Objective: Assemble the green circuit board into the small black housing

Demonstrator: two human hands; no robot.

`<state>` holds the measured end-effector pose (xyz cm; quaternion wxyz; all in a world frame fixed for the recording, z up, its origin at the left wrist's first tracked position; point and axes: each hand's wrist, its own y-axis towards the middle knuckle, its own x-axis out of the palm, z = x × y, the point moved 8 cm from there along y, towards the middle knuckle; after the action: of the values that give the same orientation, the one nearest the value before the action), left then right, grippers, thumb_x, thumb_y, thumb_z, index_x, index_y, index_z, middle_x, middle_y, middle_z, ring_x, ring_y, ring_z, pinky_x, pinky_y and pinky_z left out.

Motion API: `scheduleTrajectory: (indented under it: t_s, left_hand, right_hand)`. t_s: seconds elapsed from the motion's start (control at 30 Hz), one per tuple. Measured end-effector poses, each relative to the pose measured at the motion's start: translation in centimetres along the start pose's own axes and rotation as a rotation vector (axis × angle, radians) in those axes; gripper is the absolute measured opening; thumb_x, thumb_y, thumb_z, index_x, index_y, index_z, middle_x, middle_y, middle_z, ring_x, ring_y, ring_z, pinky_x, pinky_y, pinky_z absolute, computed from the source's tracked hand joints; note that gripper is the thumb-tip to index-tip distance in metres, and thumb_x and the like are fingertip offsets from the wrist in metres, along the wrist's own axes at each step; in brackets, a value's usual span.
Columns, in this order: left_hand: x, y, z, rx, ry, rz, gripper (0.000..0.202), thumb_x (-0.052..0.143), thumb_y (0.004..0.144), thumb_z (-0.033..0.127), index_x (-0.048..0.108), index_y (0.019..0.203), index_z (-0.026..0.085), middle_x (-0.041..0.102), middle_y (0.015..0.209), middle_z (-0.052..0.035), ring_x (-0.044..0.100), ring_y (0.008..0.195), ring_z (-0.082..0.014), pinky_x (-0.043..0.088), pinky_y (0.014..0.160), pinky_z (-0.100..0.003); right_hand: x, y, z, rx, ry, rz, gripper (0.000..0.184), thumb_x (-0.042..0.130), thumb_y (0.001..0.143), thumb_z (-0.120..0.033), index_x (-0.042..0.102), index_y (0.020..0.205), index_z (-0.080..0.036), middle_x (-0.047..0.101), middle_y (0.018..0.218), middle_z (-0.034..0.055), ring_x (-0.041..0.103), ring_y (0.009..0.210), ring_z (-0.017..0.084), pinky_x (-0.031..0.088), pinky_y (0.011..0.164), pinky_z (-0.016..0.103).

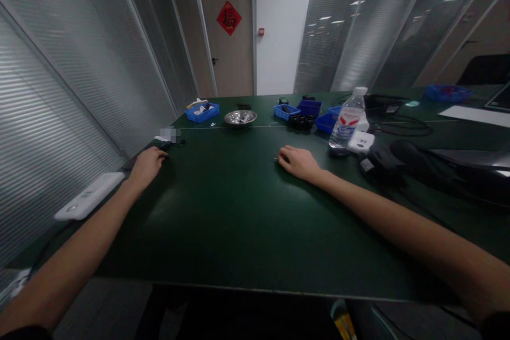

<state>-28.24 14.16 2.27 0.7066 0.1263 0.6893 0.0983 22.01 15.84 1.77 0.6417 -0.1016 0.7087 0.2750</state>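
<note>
My right hand (298,162) rests low over the middle of the green table (207,212), its fingers curled together. A small thin metal piece (274,159) pokes out from its fingertips; its kind is too small to tell. Over by the left table edge is my left hand (148,166), with fingers bent and close together. What these fingers hold, if anything, is hidden. Just beyond them lie a dark object and a pale one (162,139), partly blurred out. A shiny metal bowl (240,124) with small pieces in it stands farther back, between the two hands.
A white power bank-like box (90,195) lies at the left edge. Blue baskets (203,112) stand at the back. To the right are a water bottle (346,119), a white device (360,142), black cables and dark equipment (430,164).
</note>
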Motion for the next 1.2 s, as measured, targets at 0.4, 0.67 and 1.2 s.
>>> scheduleTrajectory:
  t_s: [0.4, 0.67, 1.2]
  left_hand:
    - [-0.3, -0.1, -0.6, -0.077, 0.035, 0.015, 0.035, 0.048, 0.091, 0.026, 0.077, 0.108, 0.014, 0.072, 0.113, -0.0156, 0.065, 0.107, -0.0315, 0.049, 0.099, -0.04]
    - [-0.3, 0.3, -0.4, -0.087, 0.075, -0.015, 0.031, 0.05, 0.089, 0.025, 0.077, 0.1, 0.014, 0.073, 0.11, -0.0164, 0.067, 0.105, -0.0329, 0.05, 0.096, -0.041]
    - [-0.3, 0.4, -0.2, -0.103, 0.149, -0.037, 0.025, 0.052, 0.088, 0.025, 0.073, 0.099, 0.016, 0.073, 0.108, -0.0156, 0.068, 0.101, -0.0325, 0.052, 0.084, -0.038]
  right_hand:
    - [0.0, 0.0, 0.0, -0.012, 0.004, 0.018, 0.033, 0.04, 0.104, -0.043, 0.066, 0.109, -0.022, 0.068, 0.109, 0.0077, 0.063, 0.083, 0.02, 0.036, 0.065, 0.029]
    - [0.0, 0.0, 0.1, -0.012, 0.011, 0.011, 0.033, 0.041, 0.104, -0.042, 0.066, 0.109, -0.022, 0.068, 0.109, 0.0075, 0.063, 0.082, 0.019, 0.037, 0.066, 0.029]
    - [0.0, -0.1, 0.0, -0.01, -0.002, 0.023, 0.033, 0.041, 0.104, -0.042, 0.066, 0.111, -0.022, 0.068, 0.111, 0.0077, 0.064, 0.085, 0.02, 0.038, 0.068, 0.029]
